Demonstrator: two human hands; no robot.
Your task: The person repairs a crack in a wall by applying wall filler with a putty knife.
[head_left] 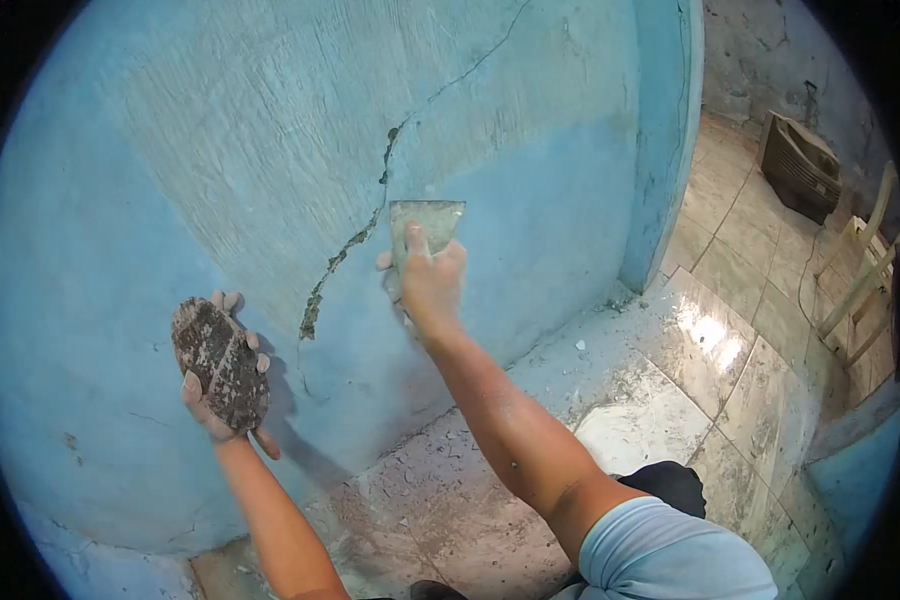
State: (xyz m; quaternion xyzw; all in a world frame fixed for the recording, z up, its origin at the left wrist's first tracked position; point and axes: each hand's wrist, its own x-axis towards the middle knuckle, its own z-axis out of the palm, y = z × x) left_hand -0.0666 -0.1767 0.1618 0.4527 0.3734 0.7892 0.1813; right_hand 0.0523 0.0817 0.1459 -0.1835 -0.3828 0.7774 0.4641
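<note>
While the left hand (208, 412) firmly grips one rough, oval, dark slab (220, 362) left of the jagged crack (311, 312), the right hand (436, 276) is clutching one flat, flared scraper (444, 216) just right of it. Behind them, one blue wall (540, 210); well right of the crack, glossy floor tiles (760, 400), then one ribbed casing (802, 172).

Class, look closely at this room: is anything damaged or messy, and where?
A jagged crack runs down the blue wall, with plaster missing along its lower part. Debris litters the floor tiles near the wall's foot, where clean tiles would be expected.
</note>
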